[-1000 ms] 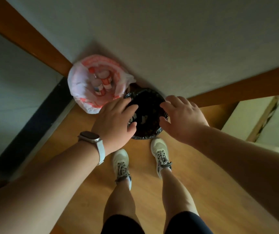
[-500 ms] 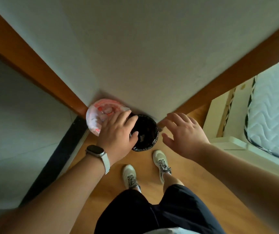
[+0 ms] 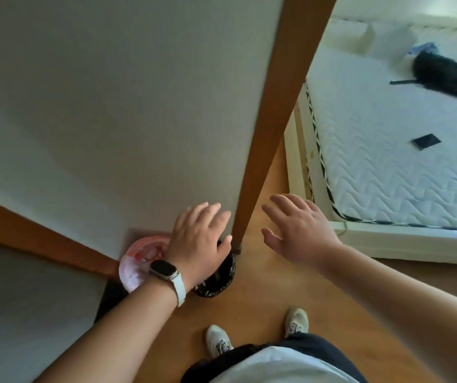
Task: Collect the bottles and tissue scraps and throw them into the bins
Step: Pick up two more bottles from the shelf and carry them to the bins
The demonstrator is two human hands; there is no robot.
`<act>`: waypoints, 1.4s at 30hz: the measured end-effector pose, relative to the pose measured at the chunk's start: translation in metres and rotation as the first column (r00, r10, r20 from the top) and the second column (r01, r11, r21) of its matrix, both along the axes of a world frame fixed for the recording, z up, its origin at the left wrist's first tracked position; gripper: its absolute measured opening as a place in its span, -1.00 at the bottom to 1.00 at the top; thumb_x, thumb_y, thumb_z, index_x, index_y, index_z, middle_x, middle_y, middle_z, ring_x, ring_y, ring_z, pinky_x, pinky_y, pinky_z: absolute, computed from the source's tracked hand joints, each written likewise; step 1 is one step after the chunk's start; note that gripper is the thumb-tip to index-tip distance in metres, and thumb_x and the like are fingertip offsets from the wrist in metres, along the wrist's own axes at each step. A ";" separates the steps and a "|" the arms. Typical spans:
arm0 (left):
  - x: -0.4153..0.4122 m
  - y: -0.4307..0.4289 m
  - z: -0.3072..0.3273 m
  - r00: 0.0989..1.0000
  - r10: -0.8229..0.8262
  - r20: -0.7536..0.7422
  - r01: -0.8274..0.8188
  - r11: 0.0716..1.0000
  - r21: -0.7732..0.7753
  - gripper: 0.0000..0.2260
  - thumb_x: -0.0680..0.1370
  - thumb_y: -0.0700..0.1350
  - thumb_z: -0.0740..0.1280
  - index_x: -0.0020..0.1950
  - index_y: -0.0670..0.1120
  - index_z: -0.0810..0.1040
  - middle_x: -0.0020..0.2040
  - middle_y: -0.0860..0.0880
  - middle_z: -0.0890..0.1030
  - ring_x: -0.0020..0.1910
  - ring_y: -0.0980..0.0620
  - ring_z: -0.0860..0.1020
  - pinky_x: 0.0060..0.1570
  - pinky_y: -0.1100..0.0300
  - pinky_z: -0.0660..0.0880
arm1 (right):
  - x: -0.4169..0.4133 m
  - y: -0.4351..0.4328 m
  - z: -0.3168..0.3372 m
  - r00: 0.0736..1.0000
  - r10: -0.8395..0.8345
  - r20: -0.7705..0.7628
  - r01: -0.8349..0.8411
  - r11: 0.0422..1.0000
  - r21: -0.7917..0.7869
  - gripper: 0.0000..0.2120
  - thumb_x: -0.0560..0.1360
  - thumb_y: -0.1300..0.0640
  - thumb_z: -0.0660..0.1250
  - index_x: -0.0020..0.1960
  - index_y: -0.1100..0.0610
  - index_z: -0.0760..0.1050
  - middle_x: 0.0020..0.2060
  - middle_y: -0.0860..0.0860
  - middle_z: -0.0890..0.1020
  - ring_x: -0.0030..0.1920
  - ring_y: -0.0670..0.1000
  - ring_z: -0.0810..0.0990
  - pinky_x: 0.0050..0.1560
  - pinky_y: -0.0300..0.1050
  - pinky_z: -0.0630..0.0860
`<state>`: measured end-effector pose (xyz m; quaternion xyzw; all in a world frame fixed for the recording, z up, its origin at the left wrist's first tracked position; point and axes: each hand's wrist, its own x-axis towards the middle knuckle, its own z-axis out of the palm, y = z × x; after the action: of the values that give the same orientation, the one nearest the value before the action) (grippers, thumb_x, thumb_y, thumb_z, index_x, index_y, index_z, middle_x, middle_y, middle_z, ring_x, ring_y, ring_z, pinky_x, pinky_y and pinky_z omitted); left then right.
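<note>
Left hand, fingers straight and empty, hangs at lower centre over the pink-lined bin, where bottles show blurrily, and the black-lined bin touching it. Right hand, spread and empty too, likely means nothing is left to drop.

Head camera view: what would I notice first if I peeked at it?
Two empty, open hands spread in the middle: the left hand, wearing a watch, and the right hand. Partly behind the left hand stand a pink-bagged bin and a black-bagged bin. A white mattress fills the right side.
</note>
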<state>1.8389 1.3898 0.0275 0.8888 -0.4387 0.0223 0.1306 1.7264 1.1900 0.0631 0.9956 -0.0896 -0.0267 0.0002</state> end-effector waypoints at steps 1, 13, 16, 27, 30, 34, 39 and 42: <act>-0.001 -0.009 0.006 1.000 -0.022 0.019 0.022 1.000 0.000 -0.58 0.50 0.08 0.25 0.31 -0.04 0.52 0.30 -0.08 0.54 0.30 -0.14 0.45 0.27 -0.10 0.38 | -0.005 -0.006 0.007 1.000 -0.019 0.019 0.019 1.000 -0.006 -0.54 0.55 -0.22 0.12 0.36 -0.02 0.40 0.32 0.00 0.48 0.35 0.11 0.41 0.27 0.07 0.40; -0.066 -0.161 0.085 0.949 -0.263 0.176 0.272 0.962 -0.033 -0.58 0.54 0.10 0.23 0.34 -0.04 0.49 0.35 -0.10 0.49 0.36 -0.13 0.40 0.35 -0.14 0.31 | -0.109 -0.125 0.076 0.964 -0.225 0.145 0.225 0.974 0.015 -0.52 0.57 -0.23 0.10 0.40 -0.03 0.33 0.40 0.01 0.40 0.43 0.11 0.30 0.39 0.10 0.24; -0.095 -0.208 0.100 0.924 -0.321 0.210 0.339 0.939 -0.055 -0.59 0.54 0.09 0.24 0.34 -0.05 0.49 0.34 -0.11 0.50 0.35 -0.13 0.40 0.32 -0.16 0.35 | -0.145 -0.159 0.087 0.939 -0.278 0.200 0.283 0.959 0.004 -0.53 0.57 -0.21 0.12 0.40 -0.02 0.35 0.38 0.02 0.42 0.42 0.11 0.31 0.39 0.09 0.25; -0.227 -0.380 0.120 0.806 -0.524 0.273 0.568 0.816 -0.109 -0.61 0.51 0.09 0.23 0.29 -0.03 0.49 0.29 -0.09 0.50 0.30 -0.14 0.42 0.30 -0.16 0.31 | -0.306 -0.283 0.096 0.797 -0.480 0.367 0.509 0.861 0.020 -0.53 0.52 -0.20 0.12 0.28 0.05 0.46 0.30 0.06 0.51 0.33 0.14 0.44 0.25 0.09 0.41; -0.259 -0.419 0.124 0.744 -0.599 0.297 0.646 0.759 -0.088 -0.60 0.52 0.10 0.20 0.30 -0.03 0.46 0.29 -0.10 0.48 0.28 -0.14 0.43 0.26 -0.17 0.37 | -0.349 -0.308 0.098 0.742 -0.547 0.386 0.582 0.813 0.034 -0.52 0.51 -0.20 0.13 0.28 0.06 0.47 0.29 0.07 0.51 0.33 0.16 0.45 0.25 0.12 0.42; -0.294 -0.465 0.132 0.671 -0.675 0.307 0.721 0.691 -0.057 -0.58 0.52 0.12 0.17 0.31 -0.03 0.45 0.29 -0.10 0.47 0.28 -0.13 0.42 0.25 -0.14 0.37 | -0.397 -0.336 0.099 0.668 -0.629 0.399 0.671 0.740 0.044 -0.54 0.51 -0.18 0.16 0.28 0.05 0.46 0.30 0.07 0.50 0.33 0.16 0.43 0.26 0.12 0.40; -0.324 -0.520 0.136 0.594 -0.746 0.301 0.788 0.615 -0.030 -0.56 0.51 0.13 0.16 0.32 -0.03 0.48 0.33 -0.10 0.49 0.32 -0.14 0.42 0.27 -0.15 0.37 | -0.433 -0.363 0.098 0.555 -0.707 0.439 0.769 0.637 0.054 -0.56 0.50 -0.15 0.22 0.27 0.07 0.48 0.29 0.07 0.51 0.31 0.15 0.44 0.25 0.11 0.40; -0.337 -0.555 0.139 0.550 -0.777 0.307 0.824 0.565 -0.047 -0.57 0.51 0.11 0.18 0.29 -0.05 0.52 0.31 -0.12 0.51 0.31 -0.17 0.45 0.26 -0.17 0.38 | -0.449 -0.382 0.095 0.510 -0.735 0.447 0.807 0.588 0.047 -0.57 0.49 -0.14 0.25 0.26 0.08 0.49 0.27 0.07 0.52 0.30 0.13 0.44 0.24 0.09 0.41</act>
<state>1.5015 0.8344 0.1661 0.5625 -0.8048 0.1134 0.1516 1.2770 0.8081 0.1581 0.8268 -0.5237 0.1986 0.0524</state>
